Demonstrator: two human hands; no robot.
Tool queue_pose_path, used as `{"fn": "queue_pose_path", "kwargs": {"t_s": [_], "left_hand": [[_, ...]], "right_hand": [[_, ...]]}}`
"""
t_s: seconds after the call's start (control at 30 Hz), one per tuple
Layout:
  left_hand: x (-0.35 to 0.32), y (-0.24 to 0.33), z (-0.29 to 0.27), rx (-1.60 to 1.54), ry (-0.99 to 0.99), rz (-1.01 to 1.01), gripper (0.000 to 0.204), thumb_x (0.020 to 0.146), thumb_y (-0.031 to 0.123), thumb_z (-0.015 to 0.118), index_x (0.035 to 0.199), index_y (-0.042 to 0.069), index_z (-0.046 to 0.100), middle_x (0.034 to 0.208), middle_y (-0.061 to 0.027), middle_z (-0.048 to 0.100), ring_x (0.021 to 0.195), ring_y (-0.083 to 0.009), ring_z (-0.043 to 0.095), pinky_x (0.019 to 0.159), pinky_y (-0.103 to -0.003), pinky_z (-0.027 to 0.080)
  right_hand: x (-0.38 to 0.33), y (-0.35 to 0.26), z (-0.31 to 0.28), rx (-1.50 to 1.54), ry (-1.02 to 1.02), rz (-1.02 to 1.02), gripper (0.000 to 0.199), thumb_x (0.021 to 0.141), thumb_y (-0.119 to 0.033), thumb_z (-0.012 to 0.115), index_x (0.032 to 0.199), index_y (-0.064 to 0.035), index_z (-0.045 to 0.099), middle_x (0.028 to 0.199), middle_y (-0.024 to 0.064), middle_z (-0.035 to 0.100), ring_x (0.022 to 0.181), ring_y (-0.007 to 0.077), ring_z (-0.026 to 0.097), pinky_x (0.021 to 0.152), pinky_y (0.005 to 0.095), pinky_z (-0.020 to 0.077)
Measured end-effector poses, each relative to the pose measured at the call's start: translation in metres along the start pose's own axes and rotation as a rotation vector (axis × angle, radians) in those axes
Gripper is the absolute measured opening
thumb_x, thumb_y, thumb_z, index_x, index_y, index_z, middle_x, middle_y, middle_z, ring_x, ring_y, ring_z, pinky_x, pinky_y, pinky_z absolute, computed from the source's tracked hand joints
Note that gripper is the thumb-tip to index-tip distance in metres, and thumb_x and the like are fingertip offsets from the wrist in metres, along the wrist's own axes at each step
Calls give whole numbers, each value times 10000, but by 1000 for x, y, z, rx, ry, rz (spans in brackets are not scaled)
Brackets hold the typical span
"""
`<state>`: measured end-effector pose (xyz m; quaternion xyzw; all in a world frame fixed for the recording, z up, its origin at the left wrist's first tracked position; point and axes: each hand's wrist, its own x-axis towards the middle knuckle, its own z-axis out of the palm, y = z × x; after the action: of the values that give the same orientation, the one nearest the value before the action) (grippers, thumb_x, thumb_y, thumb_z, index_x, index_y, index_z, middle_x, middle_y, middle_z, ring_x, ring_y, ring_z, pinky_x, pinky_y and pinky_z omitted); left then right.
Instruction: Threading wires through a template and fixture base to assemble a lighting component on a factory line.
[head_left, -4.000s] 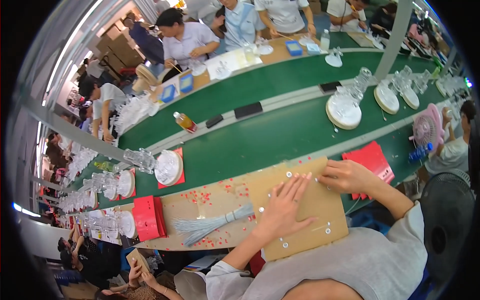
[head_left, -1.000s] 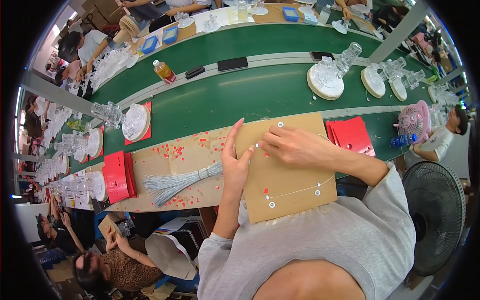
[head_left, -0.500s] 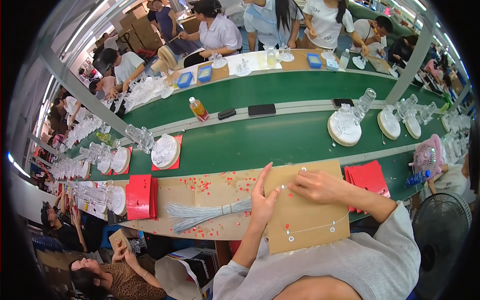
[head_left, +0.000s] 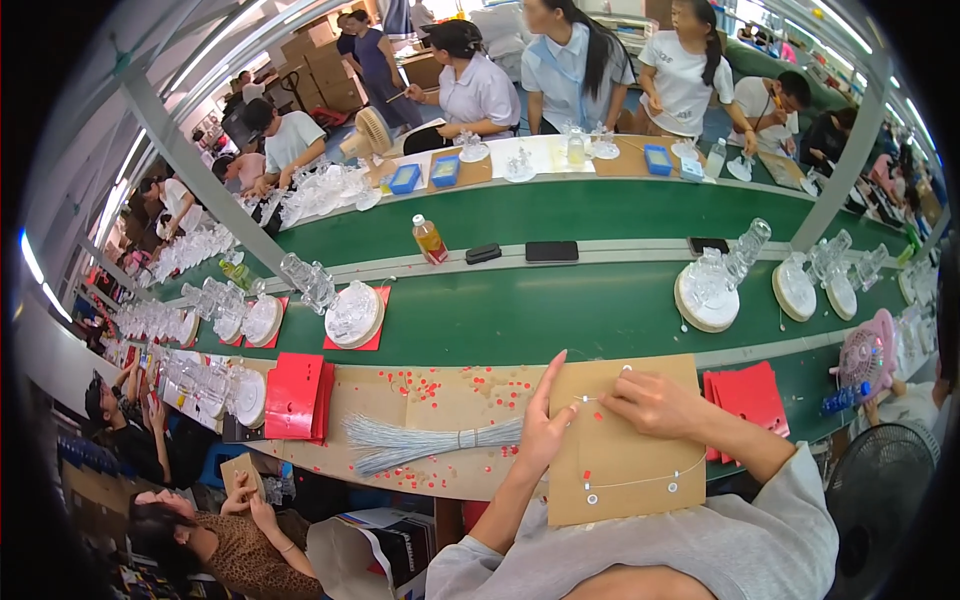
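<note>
A brown cardboard sheet (head_left: 635, 455) leans upright against my grey shirt. My left hand (head_left: 545, 425) holds its left edge, thumb on the front face and index finger stretched upward along the edge. Closed in a pinch near the upper part, my right hand (head_left: 650, 405) has a thin white wire between its fingertips, though its fingers hide most of it. A small white clip (head_left: 585, 399) sits on the board between both hands. Along the board's lower part another length of wire (head_left: 635, 487) runs between small fittings, including a white ring (head_left: 673, 488).
A bundle of grey wires (head_left: 430, 440) lies left on brown paper with red dots. Red sheets (head_left: 745, 410) are stacked right, more red cards (head_left: 298, 397) left. Glass pieces on round bases (head_left: 707, 292) line the green belt (head_left: 520, 310). Co-workers sit across and beside me.
The whole view has shifted, so the scene appears lower and slightly to the right. Both hands keep nearly the same grip and place on the board.
</note>
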<state>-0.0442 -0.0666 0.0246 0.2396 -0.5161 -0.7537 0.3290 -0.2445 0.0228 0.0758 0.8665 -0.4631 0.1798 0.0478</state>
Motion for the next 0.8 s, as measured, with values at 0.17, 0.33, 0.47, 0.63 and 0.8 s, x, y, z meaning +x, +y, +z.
{"fn": "queue_pose_path", "kwargs": {"t_s": [0.17, 0.33, 0.47, 0.63, 0.8], "left_hand": [[2, -3, -3, 25, 9, 26, 777, 856, -96, 517, 1593, 64, 327, 1559, -117, 417, 1369, -170, 461, 1100, -298, 388], [1, -1, -7, -67, -43, -24, 783, 856, -93, 528, 1595, 66, 322, 1553, -103, 426, 1363, -152, 458, 1092, -284, 385], [5, -17, -5, 90, -12, 106, 782, 858, -93, 526, 1596, 64, 320, 1554, -92, 426, 1358, -141, 456, 1095, -280, 381], [4, -20, 1, 168, 18, 154, 752, 883, -76, 533, 1591, 65, 326, 1522, -96, 474, 1297, -135, 502, 1075, -280, 409], [-3, 0, 0, 163, 6, -100, 460, 909, 30, 652, 1364, 90, 627, 1454, -149, 559, 1352, -206, 516, 1098, -333, 411]], "right_hand": [[9, -2, 7, -43, 72, -28, 295, 754, -77, 675, 1032, 17, 704, 843, 58, 574, 793, 208, 623, 667, 316, 548], [5, -4, -5, -39, 62, -23, 297, 748, -79, 686, 1025, 28, 705, 831, 61, 568, 772, 211, 614, 675, 335, 546], [8, -6, 0, -119, 52, -46, 274, 757, -72, 693, 1009, 34, 700, 824, 65, 565, 769, 211, 612, 668, 339, 538], [15, -5, 2, -118, 42, -57, 243, 757, -66, 700, 983, 21, 705, 813, 66, 566, 753, 214, 609, 654, 330, 532], [12, -4, -1, -32, 98, 9, 250, 744, -55, 707, 991, -24, 726, 838, 57, 602, 762, 216, 624, 640, 330, 535]]}}
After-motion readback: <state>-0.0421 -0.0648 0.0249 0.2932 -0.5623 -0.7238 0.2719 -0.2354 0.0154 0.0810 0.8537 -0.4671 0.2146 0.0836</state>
